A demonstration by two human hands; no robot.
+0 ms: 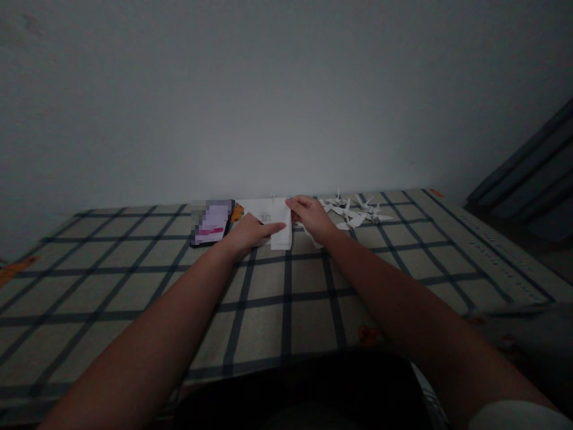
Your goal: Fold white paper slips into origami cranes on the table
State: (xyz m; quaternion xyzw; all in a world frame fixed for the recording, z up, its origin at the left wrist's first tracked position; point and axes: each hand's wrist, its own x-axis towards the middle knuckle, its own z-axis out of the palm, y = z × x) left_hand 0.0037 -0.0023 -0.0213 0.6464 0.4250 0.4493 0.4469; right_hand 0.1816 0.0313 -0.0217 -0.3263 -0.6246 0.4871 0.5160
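Both bare forearms reach forward and converge. The left hand (pixel 250 234) lies palm down, index finger extended rightward; the right hand (pixel 312 216) has its fingers (pixel 298 202) curled downward.

White folded paper (pixel 277 222) on checked cloth (pixel 286 298)

The paper (pixel 278 212) lies on the cloth (pixel 286 286). The phone (pixel 211 223) sits just beside it at 9 o'clock, the paper cranes (pixel 356 210) near at 3 o'clock, and the wall (pixel 268 107) at 12.

Phone (pixel 211 223) screen blurred out
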